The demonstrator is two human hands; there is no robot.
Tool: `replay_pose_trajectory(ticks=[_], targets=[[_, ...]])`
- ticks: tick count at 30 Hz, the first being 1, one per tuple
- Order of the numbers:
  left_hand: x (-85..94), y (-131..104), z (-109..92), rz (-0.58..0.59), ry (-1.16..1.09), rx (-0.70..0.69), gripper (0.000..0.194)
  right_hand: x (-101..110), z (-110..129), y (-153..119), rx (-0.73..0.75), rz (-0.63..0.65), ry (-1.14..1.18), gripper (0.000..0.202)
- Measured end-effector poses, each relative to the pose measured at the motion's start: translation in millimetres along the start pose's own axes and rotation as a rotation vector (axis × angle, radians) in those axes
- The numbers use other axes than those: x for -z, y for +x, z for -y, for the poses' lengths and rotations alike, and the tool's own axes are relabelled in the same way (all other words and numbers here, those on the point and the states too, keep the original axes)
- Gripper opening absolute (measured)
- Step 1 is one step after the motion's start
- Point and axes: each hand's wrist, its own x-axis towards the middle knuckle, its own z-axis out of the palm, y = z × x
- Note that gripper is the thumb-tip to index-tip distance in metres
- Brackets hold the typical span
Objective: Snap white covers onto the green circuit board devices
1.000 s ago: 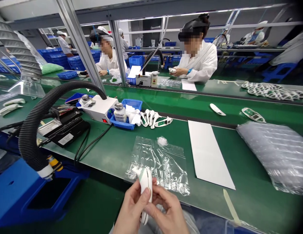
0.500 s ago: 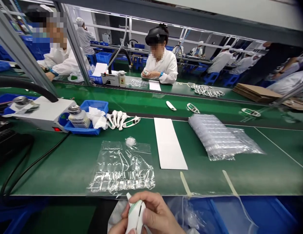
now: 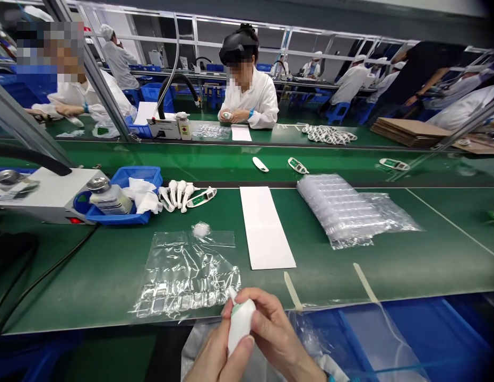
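Note:
A white handheld device (image 3: 242, 326) with a pale green patch and a narrow tip is held just past the bench's front edge. My left hand (image 3: 217, 347) grips its lower left side, thumb along the casing. Wrapped round its upper right side is my right hand (image 3: 273, 326), fingertips near the tip. Beyond the hands lies a clear plastic bag (image 3: 187, 276), with a small crumpled white piece (image 3: 201, 229) at its top edge. A white sheet (image 3: 266, 228) is flat to the right of the bag.
Left on the green bench are a blue tray (image 3: 119, 216) with a bottle, several white parts (image 3: 177, 195) and an open casing (image 3: 202, 197). Stacked clear pouches (image 3: 342, 212) lie right. Casings (image 3: 297, 165) rest on the belt beyond. A person (image 3: 250, 95) sits opposite.
Both hands and the device have risen into fuller view, and the device is turned so its smooth white face shows instead of the dark slot. The camera view has shifted slightly.

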Motion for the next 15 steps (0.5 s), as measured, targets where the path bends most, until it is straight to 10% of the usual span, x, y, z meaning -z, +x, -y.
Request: replay_pose_trajectory(ticks=[9,15], targets=[[36.0,-7,-10,-0.083,0.207,0.037,0.074,-13,-28,14,0.057,-0.163,-0.18,0.034],[45.3,-20,-7,0.077,-0.239,0.181,0.072,-23,-26,23,-0.125,0.014,-0.015,0.043]])
